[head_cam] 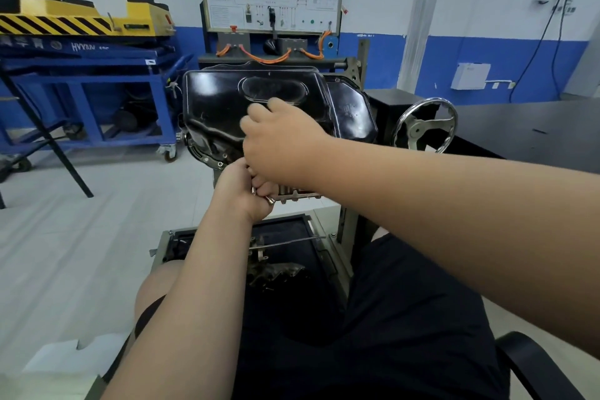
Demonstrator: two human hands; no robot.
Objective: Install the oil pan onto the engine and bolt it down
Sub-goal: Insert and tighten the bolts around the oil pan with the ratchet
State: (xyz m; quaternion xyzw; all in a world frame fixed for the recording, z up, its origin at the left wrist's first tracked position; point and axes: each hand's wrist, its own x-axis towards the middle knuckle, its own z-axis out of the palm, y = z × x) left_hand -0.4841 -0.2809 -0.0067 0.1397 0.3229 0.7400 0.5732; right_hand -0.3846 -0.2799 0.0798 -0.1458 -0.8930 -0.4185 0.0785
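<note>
Oil pan [220, 101] sits already on the engine [203, 153], with its black bottom turned up toward me, on the stand in front of my knees. As far as I can see it lies flat on the engine, but the far edge is hidden from me.

My left hand [242, 193] is just under the near edge of the pan. Its fingers are curled around a small bunch of bolts [269, 200], and two or three silver ends stick out of the fist. My right hand [282, 143] comes over the near side of the pan, with the knuckles up and the fingers bent down to the left hand. The fingertips are hidden behind the hand itself, so I cannot tell if they pinch a bolt or only touch the bunch.

I judge that placing the pan is done and the bolting is at its beginning. I see no bolt head in the part of the rim that shows, and one open hole is visible at the near left corner.

The next move calls for one bolt to be taken out alone, without the others falling from the left hand. Then it must go straight into a hole and be turned by fingers only. I think it is better to start all the bolts loosely before tightening, so the pan can shift a little and every hole meets its thread.
</note>
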